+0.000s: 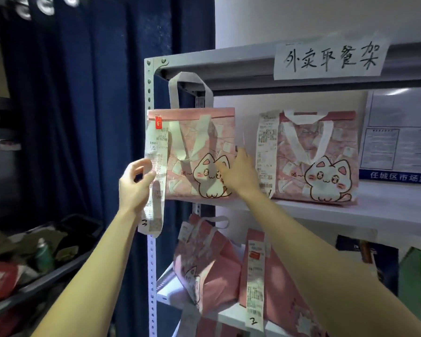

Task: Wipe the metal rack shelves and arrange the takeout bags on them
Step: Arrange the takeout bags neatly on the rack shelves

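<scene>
A white metal rack [151, 98] stands before me. On its upper shelf [387, 210] two pink takeout bags with a cat drawing stand upright. The left bag [195, 132] sits at the shelf's left end, and a long receipt [156, 152] hangs from its top corner. My left hand [135, 186] pinches that receipt near its middle. My right hand [238, 173] presses flat against the left bag's right side. The right bag [326, 156] stands apart, with its own receipt. Two more pink bags [204, 261] lean on the lower shelf.
A hand-written paper sign [331, 58] is taped to the top shelf's edge. A dark blue curtain [95, 105] hangs to the left of the rack. A black bin [34, 259] with bottles and packets sits lower left. Notices [399, 137] cover the wall behind.
</scene>
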